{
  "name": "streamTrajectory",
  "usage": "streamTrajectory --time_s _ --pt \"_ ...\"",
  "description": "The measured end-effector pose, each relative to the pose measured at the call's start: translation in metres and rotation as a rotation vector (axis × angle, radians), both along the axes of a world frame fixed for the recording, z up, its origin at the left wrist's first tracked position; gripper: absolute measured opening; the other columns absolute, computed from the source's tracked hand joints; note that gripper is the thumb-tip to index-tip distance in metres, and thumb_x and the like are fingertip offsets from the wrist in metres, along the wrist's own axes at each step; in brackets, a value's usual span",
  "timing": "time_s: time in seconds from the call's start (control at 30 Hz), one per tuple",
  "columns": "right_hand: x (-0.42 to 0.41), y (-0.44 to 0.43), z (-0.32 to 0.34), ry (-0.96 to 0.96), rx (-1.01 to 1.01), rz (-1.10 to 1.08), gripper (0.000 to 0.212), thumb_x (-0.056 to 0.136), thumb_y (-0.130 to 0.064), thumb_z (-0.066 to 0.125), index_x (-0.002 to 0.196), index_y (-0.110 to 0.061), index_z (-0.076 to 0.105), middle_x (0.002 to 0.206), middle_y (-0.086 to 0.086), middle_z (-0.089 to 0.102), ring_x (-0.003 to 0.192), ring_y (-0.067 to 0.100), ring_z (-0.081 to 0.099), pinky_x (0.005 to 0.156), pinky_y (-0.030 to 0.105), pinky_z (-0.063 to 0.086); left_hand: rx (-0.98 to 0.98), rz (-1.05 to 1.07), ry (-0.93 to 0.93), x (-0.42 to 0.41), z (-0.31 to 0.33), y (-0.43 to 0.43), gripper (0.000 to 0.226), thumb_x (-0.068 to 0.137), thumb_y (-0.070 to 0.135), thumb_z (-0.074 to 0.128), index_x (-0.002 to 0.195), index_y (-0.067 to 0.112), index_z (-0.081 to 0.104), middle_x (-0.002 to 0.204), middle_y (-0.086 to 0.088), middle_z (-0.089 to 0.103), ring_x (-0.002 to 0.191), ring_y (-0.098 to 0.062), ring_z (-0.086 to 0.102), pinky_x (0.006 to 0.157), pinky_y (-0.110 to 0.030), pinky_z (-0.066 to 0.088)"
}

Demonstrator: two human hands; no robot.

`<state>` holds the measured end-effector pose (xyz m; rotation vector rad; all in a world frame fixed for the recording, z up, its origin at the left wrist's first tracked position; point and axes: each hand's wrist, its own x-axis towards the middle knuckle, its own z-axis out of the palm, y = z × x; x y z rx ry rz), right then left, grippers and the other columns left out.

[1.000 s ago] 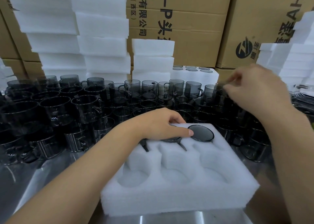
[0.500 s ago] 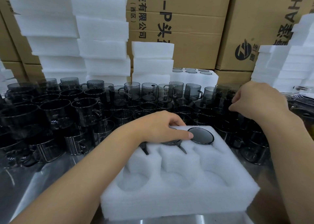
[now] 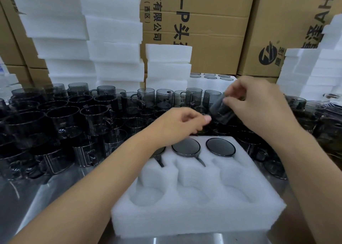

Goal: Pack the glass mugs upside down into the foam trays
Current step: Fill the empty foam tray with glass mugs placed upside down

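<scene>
steel table [image 3: 33, 197], cardboard boxes [image 3: 212, 40], stacked foam trays [image 3: 111, 28]

Glossy smoked-glass mugs [image 3: 96, 117]; matt white foam tray [image 3: 199, 203].

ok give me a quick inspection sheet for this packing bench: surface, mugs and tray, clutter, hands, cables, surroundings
surface: shiny metal table, bare at the front left.
job's things: foam tray holds three upside-down mugs in its far row, one partly hidden by the left forearm; its near three pockets are empty. loose mugs crowd the table behind and to the left.
clutter: nothing seen.
grippers: left hand hovers over the tray's far edge, fingers loosely curled, nothing seen in it; right hand grips a tilted mug above the loose ones.
cables: nothing seen.
surroundings: foam stacks, cardboard boxes, a filled tray at the back.
</scene>
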<state>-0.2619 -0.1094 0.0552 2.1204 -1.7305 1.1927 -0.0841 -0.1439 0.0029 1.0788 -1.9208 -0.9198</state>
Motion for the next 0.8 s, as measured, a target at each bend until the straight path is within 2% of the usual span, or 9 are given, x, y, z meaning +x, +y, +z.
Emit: streamTrajectory --time_s 0.07,0.17,0.27,0.4,0.5,0.57,0.63,0.7,0.8 --pt "0.011 -0.001 -0.008 -0.074 -0.092 0.106 0.014 0.085 -0.017 0.067 0.081 -0.025 0.056 0.073 -0.016 0.059 0.064 -0.003 0.051 0.061 0.014 0.033 0.073 0.026 0.151 -0.002 0.005 -0.001 0.024 0.092 0.05 0.051 0.106 0.031 0.058 0.081 0.006 0.075 0.077 -0.007 0.071 0.066 -0.022 0.053" --pt "0.026 -0.003 -0.022 -0.057 -0.253 0.21 0.022 0.085 -0.009 0.065 0.078 -0.024 0.05 0.059 -0.022 0.046 0.056 -0.006 0.046 0.07 0.026 0.028 0.223 0.028 0.342 0.0 0.013 0.001 0.033 0.097 0.054 0.036 0.11 0.029 0.052 0.078 -0.005 0.075 0.072 -0.016 0.072 0.06 -0.025 0.055" --pt "0.032 -0.007 -0.03 0.015 -0.364 0.305 0.023 0.082 -0.002 0.065 0.079 -0.021 0.052 0.062 -0.022 0.041 0.06 -0.008 0.041 0.071 0.03 0.027 0.369 0.036 0.509 0.005 0.016 0.0 0.055 0.096 0.06 0.029 0.12 0.017 0.055 0.079 -0.008 0.074 0.069 -0.018 0.071 0.056 -0.023 0.053" --pt "0.034 -0.01 -0.037 0.109 -0.346 0.422 0.014 0.08 -0.005 0.067 0.083 -0.015 0.057 0.066 -0.026 0.037 0.065 -0.001 0.041 0.072 0.027 0.027 0.444 0.045 0.563 0.01 0.016 -0.001 0.061 0.094 0.062 0.03 0.109 0.011 0.06 0.076 -0.005 0.071 0.069 -0.019 0.07 0.06 -0.024 0.053" --pt "0.037 -0.009 -0.041 0.15 -0.288 0.481 0.015 0.079 -0.012 0.067 0.09 -0.016 0.059 0.08 -0.022 0.048 0.069 -0.002 0.039 0.076 0.027 0.03 0.44 0.041 0.592 0.012 0.014 -0.003 0.051 0.093 0.059 0.04 0.097 0.013 0.06 0.077 -0.004 0.069 0.075 -0.022 0.067 0.08 -0.032 0.055" --pt "0.037 -0.008 -0.041 0.133 -0.261 0.497 0.022 0.078 -0.014 0.068 0.097 -0.016 0.059 0.092 -0.015 0.048 0.074 -0.01 0.041 0.076 0.03 0.035 0.444 0.045 0.617 0.012 0.014 -0.003 0.046 0.092 0.055 0.047 0.101 0.012 0.06 0.076 -0.004 0.071 0.08 -0.026 0.068 0.085 -0.034 0.056" --pt "0.036 -0.008 -0.041 0.091 -0.251 0.479 0.032 0.076 -0.017 0.069 0.106 -0.016 0.058 0.101 -0.012 0.043 0.077 -0.01 0.041 0.074 0.027 0.035 0.447 0.049 0.625 0.013 0.014 -0.003 0.045 0.091 0.055 0.05 0.101 0.012 0.061 0.076 -0.006 0.072 0.079 -0.027 0.07 0.075 -0.031 0.058" --pt "0.035 -0.008 -0.041 0.029 -0.227 0.448 0.041 0.075 -0.021 0.07 0.113 -0.019 0.055 0.107 -0.01 0.038 0.078 -0.005 0.043 0.076 0.024 0.035 0.447 0.05 0.639 0.012 0.014 -0.003 0.047 0.09 0.055 0.051 0.106 0.011 0.061 0.079 -0.008 0.073 0.08 -0.028 0.07 0.076 -0.031 0.058" --pt "0.035 -0.008 -0.042 0.009 -0.173 0.411 0.052 0.073 -0.028 0.072 0.12 -0.025 0.051 0.114 -0.01 0.033 0.08 0.01 0.046 0.078 0.029 0.042 0.433 0.03 0.636 0.012 0.013 -0.004 0.052 0.091 0.054 0.051 0.119 0.01 0.06 0.088 -0.009 0.073 0.082 -0.028 0.07 0.082 -0.033 0.057"
